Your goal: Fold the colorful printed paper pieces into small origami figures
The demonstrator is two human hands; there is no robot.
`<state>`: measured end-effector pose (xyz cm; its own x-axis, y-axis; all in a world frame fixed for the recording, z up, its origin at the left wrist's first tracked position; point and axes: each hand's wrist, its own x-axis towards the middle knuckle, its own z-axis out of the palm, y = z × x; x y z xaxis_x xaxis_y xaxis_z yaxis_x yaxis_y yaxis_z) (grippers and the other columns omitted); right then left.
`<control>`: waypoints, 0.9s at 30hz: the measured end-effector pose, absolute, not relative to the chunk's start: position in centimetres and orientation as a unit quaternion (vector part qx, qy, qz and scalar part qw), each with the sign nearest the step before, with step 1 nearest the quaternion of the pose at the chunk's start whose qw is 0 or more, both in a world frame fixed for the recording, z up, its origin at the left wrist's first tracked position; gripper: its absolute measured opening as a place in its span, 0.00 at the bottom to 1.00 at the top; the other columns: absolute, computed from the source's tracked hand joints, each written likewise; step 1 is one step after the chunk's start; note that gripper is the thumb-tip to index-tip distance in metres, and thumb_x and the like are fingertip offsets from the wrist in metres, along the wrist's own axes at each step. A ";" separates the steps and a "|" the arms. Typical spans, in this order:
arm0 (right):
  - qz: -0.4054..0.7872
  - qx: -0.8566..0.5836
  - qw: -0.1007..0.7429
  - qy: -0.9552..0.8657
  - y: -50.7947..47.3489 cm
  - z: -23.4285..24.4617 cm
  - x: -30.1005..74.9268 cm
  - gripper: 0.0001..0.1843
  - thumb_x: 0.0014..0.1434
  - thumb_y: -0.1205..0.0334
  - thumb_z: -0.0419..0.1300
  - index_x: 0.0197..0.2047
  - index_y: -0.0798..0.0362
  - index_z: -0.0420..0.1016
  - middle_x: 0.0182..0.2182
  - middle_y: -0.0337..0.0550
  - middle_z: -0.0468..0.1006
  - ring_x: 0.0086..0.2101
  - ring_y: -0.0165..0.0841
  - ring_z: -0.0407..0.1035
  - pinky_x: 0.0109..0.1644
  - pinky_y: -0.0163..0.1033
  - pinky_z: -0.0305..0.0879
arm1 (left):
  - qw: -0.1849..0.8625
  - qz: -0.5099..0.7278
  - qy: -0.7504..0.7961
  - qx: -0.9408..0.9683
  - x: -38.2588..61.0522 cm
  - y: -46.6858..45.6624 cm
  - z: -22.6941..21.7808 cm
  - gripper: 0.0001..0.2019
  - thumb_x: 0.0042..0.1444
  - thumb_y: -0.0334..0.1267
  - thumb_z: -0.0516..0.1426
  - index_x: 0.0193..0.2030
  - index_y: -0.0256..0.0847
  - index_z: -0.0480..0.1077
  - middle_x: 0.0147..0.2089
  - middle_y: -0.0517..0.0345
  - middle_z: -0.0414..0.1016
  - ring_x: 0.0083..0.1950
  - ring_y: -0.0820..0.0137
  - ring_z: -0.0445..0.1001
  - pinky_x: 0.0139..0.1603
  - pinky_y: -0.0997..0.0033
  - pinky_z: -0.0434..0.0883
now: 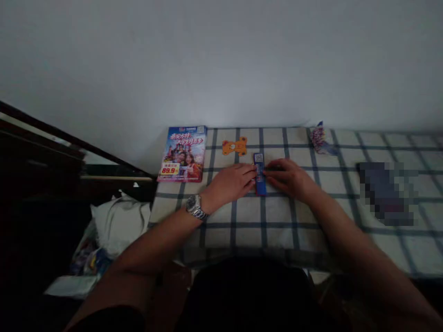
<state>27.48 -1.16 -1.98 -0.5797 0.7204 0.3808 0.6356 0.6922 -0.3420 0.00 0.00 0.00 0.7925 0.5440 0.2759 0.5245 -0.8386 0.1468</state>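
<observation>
A narrow blue strip of printed paper, apparently a folded leaflet (260, 177), lies upright on the checked cloth with a QR code at its top end. My left hand (237, 182), a metal watch (196, 206) on its wrist, presses its closed fingers on the strip's left edge. From the other side my right hand (287, 177) has its fingertips drawn together at the right edge. Just above my left hand rests an orange bear-shaped cutout (235, 146). At the far left sits a stack of colourful leaflets (183, 154) marked 89.9.
A checked tablecloth (221, 230) covers the table against a pale wall. A crumpled purple-and-white piece (319, 138) lies near the back edge. To the right is a dark, pixelated flat object (384, 191). White bags (121, 221) stand below the table's left side.
</observation>
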 end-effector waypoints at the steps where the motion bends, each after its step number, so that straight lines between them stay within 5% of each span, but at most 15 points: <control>1: 0.085 -0.384 0.248 -0.885 -1.2 -1.9 27.5 0.14 0.72 0.58 0.61 0.54 0.50 0.85 0.53 0.54 0.79 0.52 0.45 0.76 0.57 0.54 0.76 | 0.034 0.157 0.282 0.946 0.0 0.0 0.0 0.16 0.74 0.39 0.56 0.62 0.35 0.73 0.64 0.50 0.77 0.62 0.59 0.77 0.65 0.57 0.77; 18: 0.091 -0.398 0.254 -0.877 -1.3 -1.6 27.0 0.14 0.72 0.58 0.59 0.53 0.48 0.85 0.51 0.53 0.81 0.50 0.46 0.76 0.55 0.55 0.76 | 0.047 0.159 0.308 0.937 0.4 -0.4 0.3 0.17 0.75 0.41 0.54 0.65 0.39 0.72 0.64 0.50 0.76 0.60 0.61 0.78 0.57 0.60 0.79; 27: 0.106 -0.411 0.271 -0.864 -1.3 -1.6 26.7 0.12 0.72 0.59 0.59 0.50 0.49 0.85 0.50 0.53 0.80 0.49 0.45 0.76 0.55 0.55 0.75 | 0.034 0.181 0.337 0.923 1.4 -0.9 0.3 0.16 0.77 0.44 0.52 0.57 0.39 0.77 0.60 0.50 0.78 0.54 0.63 0.80 0.51 0.61 0.79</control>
<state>26.68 -1.31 -1.62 -0.5151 0.7678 0.3811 0.6533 0.6394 -0.4053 1.41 -0.89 0.32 0.7071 0.6348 0.3117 0.6104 -0.7704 0.1842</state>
